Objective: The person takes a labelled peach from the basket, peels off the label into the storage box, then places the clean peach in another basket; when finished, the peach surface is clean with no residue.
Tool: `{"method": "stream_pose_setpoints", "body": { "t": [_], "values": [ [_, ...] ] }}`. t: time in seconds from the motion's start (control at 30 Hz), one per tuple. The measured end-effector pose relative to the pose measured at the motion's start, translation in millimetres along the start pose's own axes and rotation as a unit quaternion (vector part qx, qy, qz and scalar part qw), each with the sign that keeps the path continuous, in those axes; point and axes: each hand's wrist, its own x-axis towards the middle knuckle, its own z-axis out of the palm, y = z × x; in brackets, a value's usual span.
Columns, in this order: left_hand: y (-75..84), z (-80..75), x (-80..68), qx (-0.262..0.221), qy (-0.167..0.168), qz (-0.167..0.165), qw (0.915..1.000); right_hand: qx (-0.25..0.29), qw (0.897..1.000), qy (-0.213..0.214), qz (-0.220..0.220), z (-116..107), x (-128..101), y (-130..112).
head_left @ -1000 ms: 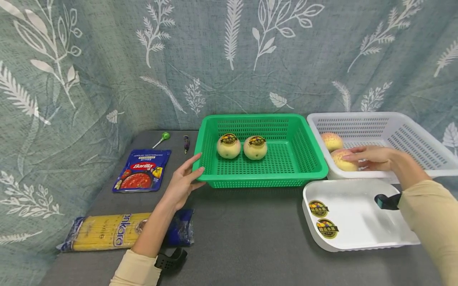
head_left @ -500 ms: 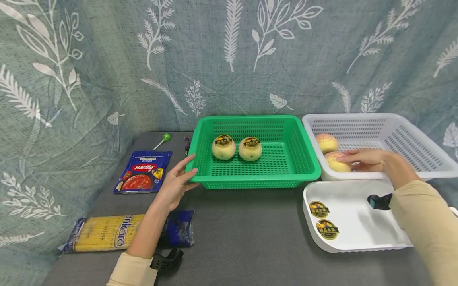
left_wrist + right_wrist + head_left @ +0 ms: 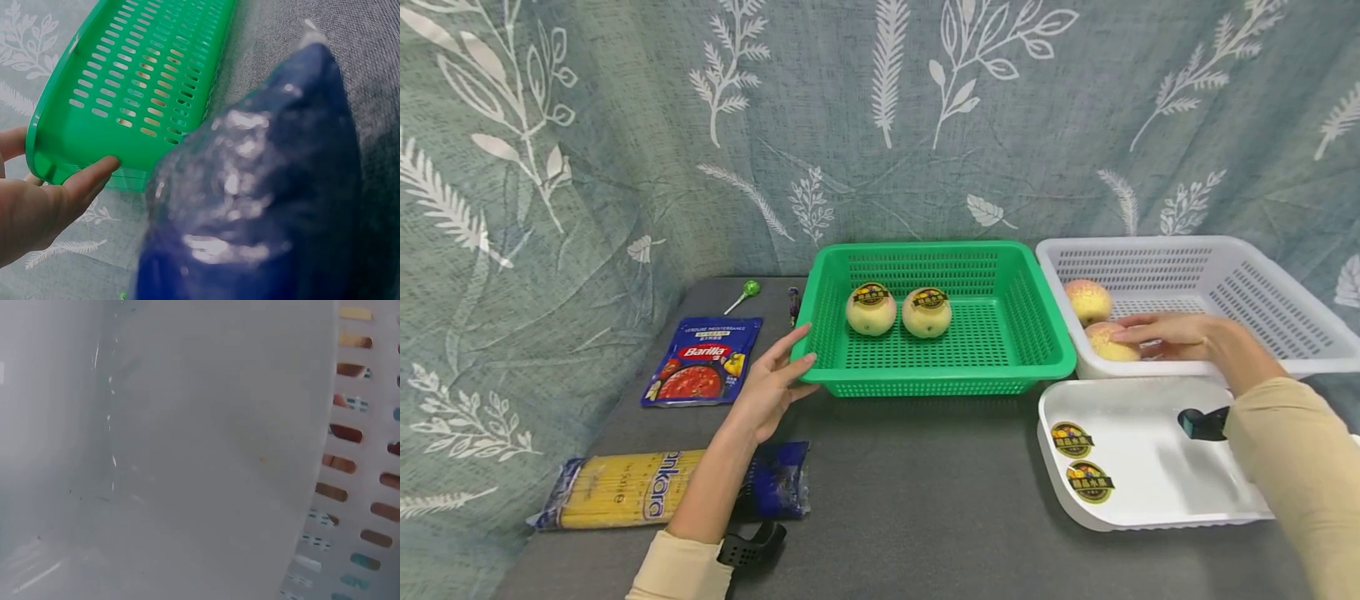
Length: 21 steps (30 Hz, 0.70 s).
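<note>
Right hand [image 3: 1180,340] laid on the near peach [image 3: 1103,342] in the white basket [image 3: 1262,287]; little shift from a second ago.

Fingers are extended over the peach's top, touching it, not visibly curled round it; the peach is kept at the basket's near-left corner, beside a second peach [image 3: 1087,300]. Left hand [image 3: 772,379] is kept on the near-left corner of the green basket [image 3: 1000,367], thumb at the rim, fingers straight against the wall [image 3: 94,178]; that basket is seen slid slightly left since a second ago, with two stickered peaches [image 3: 871,309] inside. Two stickers [image 3: 1070,438] are left on the white tray [image 3: 1150,508] at the table's near-right edge. Judged: pickup not yet started.
</note>
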Motion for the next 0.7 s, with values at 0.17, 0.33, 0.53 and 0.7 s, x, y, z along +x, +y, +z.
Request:
{"method": "stream_pose_setpoints", "body": {
  "t": [0.17,0.33,0.53,0.7],
  "values": [
    [-0.3,-0.1,0.7,0.000,0.001,-0.001,1.0000,-0.014,1.000,0.007,0.000,-8,-8,0],
    [-0.5,0.1,0.6,-0.004,0.000,0.000,1.0000,-0.049,0.998,0.026,-0.028,-24,-23,-10],
    [-0.8,-0.9,-0.1,-0.004,0.000,0.002,1.0000,-0.061,0.992,0.041,-0.106,-40,-45,-55],
    [-0.2,-0.3,1.1,0.000,0.001,0.004,1.0000,-0.027,0.985,0.059,-0.160,-33,-50,-104]
  ]
}}
